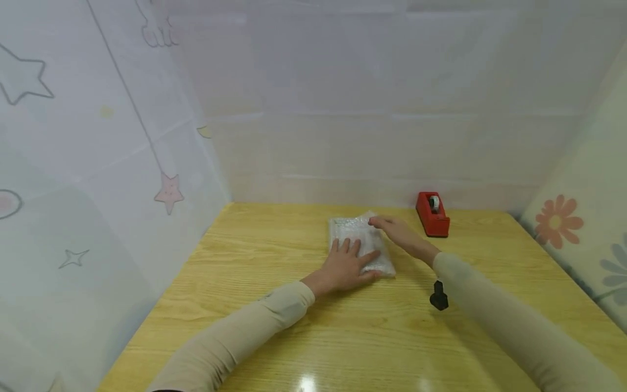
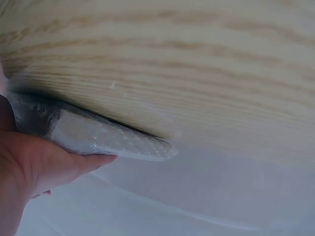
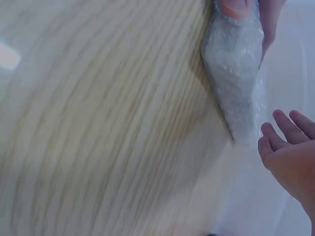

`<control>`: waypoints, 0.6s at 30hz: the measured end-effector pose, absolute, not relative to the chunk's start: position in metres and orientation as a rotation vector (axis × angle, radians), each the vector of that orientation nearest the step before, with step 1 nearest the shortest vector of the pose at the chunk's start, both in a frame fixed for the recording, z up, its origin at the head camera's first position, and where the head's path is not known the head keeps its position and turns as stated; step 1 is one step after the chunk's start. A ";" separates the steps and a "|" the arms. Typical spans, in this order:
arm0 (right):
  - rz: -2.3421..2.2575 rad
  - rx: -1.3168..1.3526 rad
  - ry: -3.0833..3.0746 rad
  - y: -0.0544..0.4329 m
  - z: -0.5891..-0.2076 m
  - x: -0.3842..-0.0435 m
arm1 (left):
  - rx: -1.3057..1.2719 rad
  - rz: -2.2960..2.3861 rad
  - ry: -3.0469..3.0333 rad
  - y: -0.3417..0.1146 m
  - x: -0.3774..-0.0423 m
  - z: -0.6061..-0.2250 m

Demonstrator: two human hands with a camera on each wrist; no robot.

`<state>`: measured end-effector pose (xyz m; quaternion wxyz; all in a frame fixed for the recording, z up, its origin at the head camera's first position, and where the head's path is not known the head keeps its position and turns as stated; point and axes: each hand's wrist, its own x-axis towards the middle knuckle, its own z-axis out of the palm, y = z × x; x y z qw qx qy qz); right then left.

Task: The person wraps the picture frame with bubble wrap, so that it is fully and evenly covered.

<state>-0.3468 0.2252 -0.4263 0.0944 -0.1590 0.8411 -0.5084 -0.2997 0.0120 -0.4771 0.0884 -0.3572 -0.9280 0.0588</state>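
Observation:
A flat package in clear bubble wrap (image 1: 345, 226) lies on the wooden table, its far corner sticking up a little. My left hand (image 1: 345, 267) rests on top of it with fingers spread and straight. In the left wrist view, that hand (image 2: 42, 164) lies along the side of the bubble-wrapped package (image 2: 98, 135). My right hand (image 1: 399, 234) hovers at the package's far right edge, fingers extended. From the right wrist, the right hand (image 3: 290, 147) appears beside the wrapped package (image 3: 234, 73) with nothing in its fingers.
A red tape dispenser (image 1: 433, 215) with a roll of tape stands at the back right of the table (image 1: 264, 234). A black object (image 1: 438, 296) shows beside the right forearm. Printed cloth (image 1: 367, 147) hangs behind and at both sides.

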 end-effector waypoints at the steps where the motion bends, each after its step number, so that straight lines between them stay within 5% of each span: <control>1: -1.536 -0.483 2.503 0.231 -0.425 -0.345 | -1.060 0.180 -2.758 0.012 -0.300 -0.478; 10: -1.518 -0.466 2.787 0.289 -0.411 -0.340 | -1.059 0.221 -2.749 0.009 -0.296 -0.476; 18: -1.425 -0.130 3.162 0.351 -0.411 -0.342 | -1.057 0.262 -2.708 0.009 -0.296 -0.477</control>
